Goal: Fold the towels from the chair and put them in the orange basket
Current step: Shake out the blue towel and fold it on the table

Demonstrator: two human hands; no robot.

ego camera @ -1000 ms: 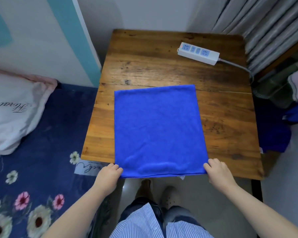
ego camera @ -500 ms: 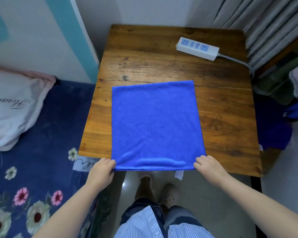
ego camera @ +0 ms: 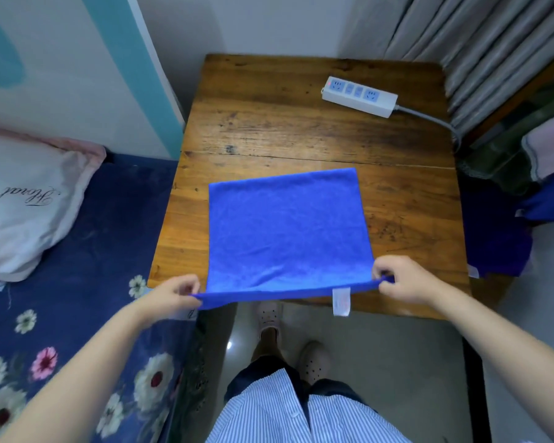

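Note:
A blue towel (ego camera: 285,231) lies spread on the wooden table (ego camera: 269,129), its near edge lifted off the table's front edge. My left hand (ego camera: 173,294) pinches the near left corner. My right hand (ego camera: 400,279) pinches the near right corner. A white label (ego camera: 341,301) hangs from the raised edge. More towels, blue (ego camera: 547,199) and pale pink (ego camera: 550,148), are piled at the far right. No orange basket is in view.
A white power strip (ego camera: 359,96) with a grey cable lies at the table's back right. A bed with a floral blue cover (ego camera: 61,330) and a white pillow (ego camera: 23,199) stands at the left. Grey curtains (ego camera: 477,43) hang at the back right.
Both hands have lifted the towel's near corners off the table and drawn the towel toward me, so its far edge now lies closer. The white label now hangs in sight.

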